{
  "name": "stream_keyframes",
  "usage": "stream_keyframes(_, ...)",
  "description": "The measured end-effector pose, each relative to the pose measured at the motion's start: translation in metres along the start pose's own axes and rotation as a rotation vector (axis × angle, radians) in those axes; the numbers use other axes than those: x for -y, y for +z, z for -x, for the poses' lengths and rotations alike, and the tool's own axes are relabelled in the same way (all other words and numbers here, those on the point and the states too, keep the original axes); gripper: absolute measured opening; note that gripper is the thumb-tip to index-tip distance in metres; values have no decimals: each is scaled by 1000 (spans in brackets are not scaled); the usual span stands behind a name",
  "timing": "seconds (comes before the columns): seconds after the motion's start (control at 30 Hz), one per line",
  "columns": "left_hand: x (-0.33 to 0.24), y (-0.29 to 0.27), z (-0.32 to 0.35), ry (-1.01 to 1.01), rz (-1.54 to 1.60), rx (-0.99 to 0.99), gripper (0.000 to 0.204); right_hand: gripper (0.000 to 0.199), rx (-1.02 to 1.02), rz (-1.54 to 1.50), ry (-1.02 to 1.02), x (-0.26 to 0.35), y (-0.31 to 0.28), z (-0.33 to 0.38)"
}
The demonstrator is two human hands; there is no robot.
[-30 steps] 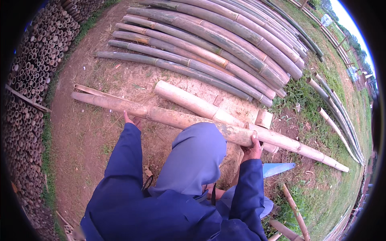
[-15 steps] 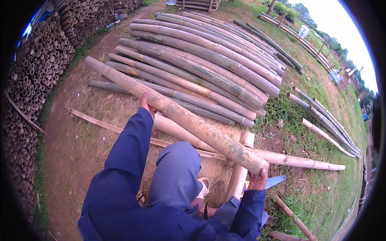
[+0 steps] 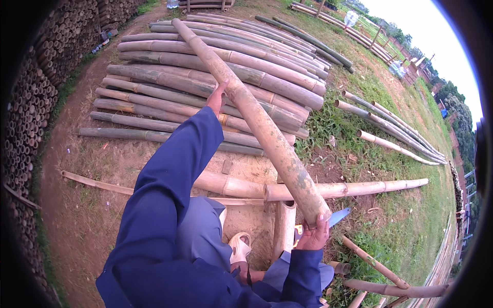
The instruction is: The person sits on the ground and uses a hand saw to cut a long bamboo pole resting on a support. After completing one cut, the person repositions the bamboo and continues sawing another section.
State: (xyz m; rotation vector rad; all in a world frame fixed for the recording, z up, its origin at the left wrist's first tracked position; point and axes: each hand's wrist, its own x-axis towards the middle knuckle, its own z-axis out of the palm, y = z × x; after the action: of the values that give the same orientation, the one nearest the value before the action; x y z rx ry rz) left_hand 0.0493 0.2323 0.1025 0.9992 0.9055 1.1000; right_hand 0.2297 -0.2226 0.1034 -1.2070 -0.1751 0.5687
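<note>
Head view: stacked bamboo [image 3: 28,110], its cut ends showing, fills the left edge as it did a second ago. The row of poles [image 3: 164,78] lies on the ground ahead; it sits further left in view than in the earlier frames. The mottled pole [image 3: 277,143], held in both hands, has changed most: a second ago it ran nearly level from left to right, half a second ago it slanted, and now it stands much steeper in view, its far end reaching across the row and its near end low at the right. Beneath its near part, the pale pole [image 3: 349,190] lies crosswise on the ground. The split strip [image 3: 95,184], mostly hidden behind the mottled pole at first, now shows at the left. The saw [image 3: 337,217] shows its blue blade just beyond the right hand, with part of a yellow handle now visible too. The right hand [image 3: 313,236] is partly closed, cupped around the near end with the thumb uppermost. The left hand [image 3: 220,95] is partly curled, still supporting the pole near the same joint; some fingers are hidden.
</note>
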Motion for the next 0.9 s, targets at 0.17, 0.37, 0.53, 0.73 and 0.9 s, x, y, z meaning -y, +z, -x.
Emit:
stream_keyframes(0.17,-14,-7,45,141,-323,151,115,66,75,-60,171,34,140,-125)
stream_keyframes(0.37,-59,-52,162,296,-794,506,76,76,717,-55,-224,57,195,-212)
stream_keyframes(0.53,-42,-94,278,-207,-454,725,62,68,796,460,-363,18,90,-140)
stream_keyframes(0.73,-57,-85,337,-94,-370,537,62,59,553,657,-44,-4,-75,-73)
stream_keyframes(0.9,-77,-46,350,413,-1055,583,56,53,201,1037,9,14,-193,-25)
